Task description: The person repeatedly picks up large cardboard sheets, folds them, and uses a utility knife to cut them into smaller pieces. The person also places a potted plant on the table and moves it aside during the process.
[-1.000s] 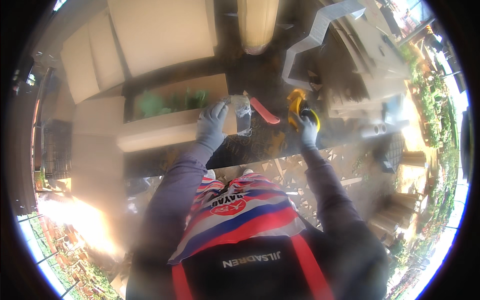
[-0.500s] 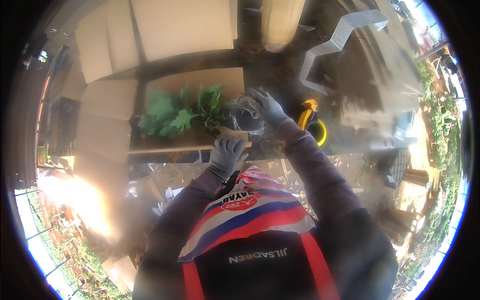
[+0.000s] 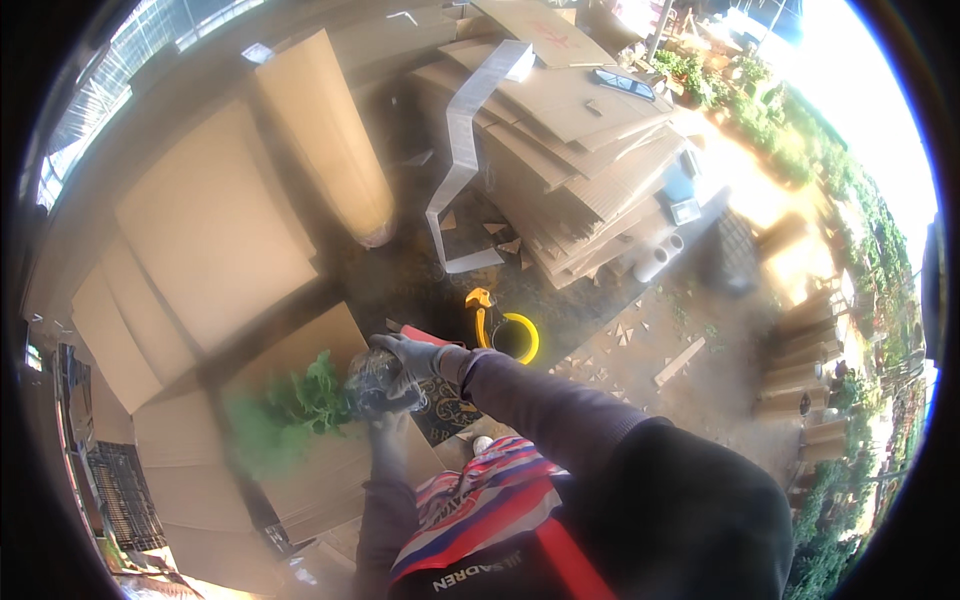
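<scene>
A leafy green plant (image 3: 318, 392) lies on its side over an opened cardboard box (image 3: 330, 490). Its leaves point left, and its pot (image 3: 366, 382) at the right end is wrapped in shiny clear plastic. My right hand (image 3: 408, 358), in a grey glove, grips the pot's far right side. From the near side, my left hand (image 3: 390, 428), also gloved, is closed against the wrapped pot; its fingers are partly hidden. A red strip (image 3: 428, 335) shows just beyond my right hand; its kind is unclear. Farther right lies a yellow tape dispenser (image 3: 503, 328).
A stack of flat cardboard sheets (image 3: 570, 170) stands far right, with a phone (image 3: 624, 84) on top. A folded white paper strip (image 3: 462, 135) lies beside it. A tall cardboard-coloured roll (image 3: 325, 140) and more cardboard (image 3: 215, 215) occupy the far left. Scraps (image 3: 680, 362) litter the floor.
The view has swung to the right. My left hand has left the cardboard edge and come to the pot, and my right hand has closed in on it too. The red strip has come into view.
</scene>
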Tool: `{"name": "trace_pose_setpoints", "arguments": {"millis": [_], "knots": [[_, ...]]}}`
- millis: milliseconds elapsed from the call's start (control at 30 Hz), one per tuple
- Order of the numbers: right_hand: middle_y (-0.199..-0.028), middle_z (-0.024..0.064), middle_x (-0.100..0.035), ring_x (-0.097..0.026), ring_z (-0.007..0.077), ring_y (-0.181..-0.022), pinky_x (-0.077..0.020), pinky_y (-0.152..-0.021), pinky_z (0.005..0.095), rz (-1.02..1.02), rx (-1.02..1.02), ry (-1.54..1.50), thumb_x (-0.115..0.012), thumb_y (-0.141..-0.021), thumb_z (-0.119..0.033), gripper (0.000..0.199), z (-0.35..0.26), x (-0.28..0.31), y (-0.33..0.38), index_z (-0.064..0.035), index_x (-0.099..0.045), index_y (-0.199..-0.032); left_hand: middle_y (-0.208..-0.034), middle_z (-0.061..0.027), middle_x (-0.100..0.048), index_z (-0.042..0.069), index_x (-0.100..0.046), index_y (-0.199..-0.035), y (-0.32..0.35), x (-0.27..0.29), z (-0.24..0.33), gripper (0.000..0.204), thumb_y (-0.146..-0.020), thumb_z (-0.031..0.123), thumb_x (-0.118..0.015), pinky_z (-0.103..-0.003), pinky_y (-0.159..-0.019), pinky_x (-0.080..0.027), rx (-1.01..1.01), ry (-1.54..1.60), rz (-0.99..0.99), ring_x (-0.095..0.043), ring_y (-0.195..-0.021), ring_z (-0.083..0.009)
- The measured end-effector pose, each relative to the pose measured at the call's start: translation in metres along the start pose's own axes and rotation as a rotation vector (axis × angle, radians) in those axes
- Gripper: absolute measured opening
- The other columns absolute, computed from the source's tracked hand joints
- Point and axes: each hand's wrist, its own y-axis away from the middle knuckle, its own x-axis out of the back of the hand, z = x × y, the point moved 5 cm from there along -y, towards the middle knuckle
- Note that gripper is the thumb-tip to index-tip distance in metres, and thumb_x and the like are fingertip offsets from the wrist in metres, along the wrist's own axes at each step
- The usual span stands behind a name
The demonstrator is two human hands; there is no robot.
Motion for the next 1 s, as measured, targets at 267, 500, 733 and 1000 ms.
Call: {"name": "trace_pose_setpoints", "arguments": {"millis": [267,500,733,1000], "knots": [[-0.147,0.0164,-0.039,-0.037,0.0247,-0.136,-0.0345,-0.11,0.0372,0.093,-0.125,-0.826,-0.092,-0.053,-0.023,0.123,-0.001,-0.007,0.012,-0.0043,-0.019,-0.15,-0.138,-0.0039,-0.05,0.016,-0.036,-0.143,0.004,-0.002,0.008,0.052,-0.099,0.042,-0.047,-0.041,-0.116,-0.024,-0.073,0.038,-0.096,-0.042,-0.133,-0.0203],[-0.147,0.0164,-0.036,-0.035,0.0273,-0.137,-0.031,-0.113,0.0385,0.059,-0.163,-0.856,-0.092,-0.052,-0.029,0.125,-0.063,-0.005,0.058,-0.0013,-0.02,-0.149,-0.133,-0.0029,-0.051,0.016,-0.038,-0.143,0.017,-0.006,0.03,0.061,-0.095,0.052,-0.051,-0.038,-0.11,-0.029,-0.032,0.068,0.022,-0.048,-0.124,-0.0212],[-0.147,0.0207,-0.035,-0.035,0.029,-0.137,-0.0309,-0.113,0.0396,0.169,0.079,-1.054,-0.092,-0.053,-0.032,0.123,-0.059,-0.027,0.046,0.0017,-0.021,-0.149,-0.139,-0.0116,-0.045,0.005,-0.043,-0.138,0.033,0.005,0.055,0.059,-0.092,0.037,-0.06,-0.042,-0.109,-0.035,0.331,1.386,-0.074,-0.047,-0.124,-0.0284],[-0.144,0.018,-0.041,-0.041,0.03,-0.133,-0.0354,-0.109,0.0394,0.27,0.25,-0.577,-0.084,-0.072,-0.028,0.095,-0.043,-0.021,0.08,-0.0026,-0.031,-0.146,-0.149,-0.0084,-0.037,0.011,-0.033,-0.147,0.023,0.022,0.055,0.084,-0.084,0.058,-0.062,-0.053,-0.111,-0.029,-0.145,0.435,-0.163,-0.036,-0.136,-0.031]]}}
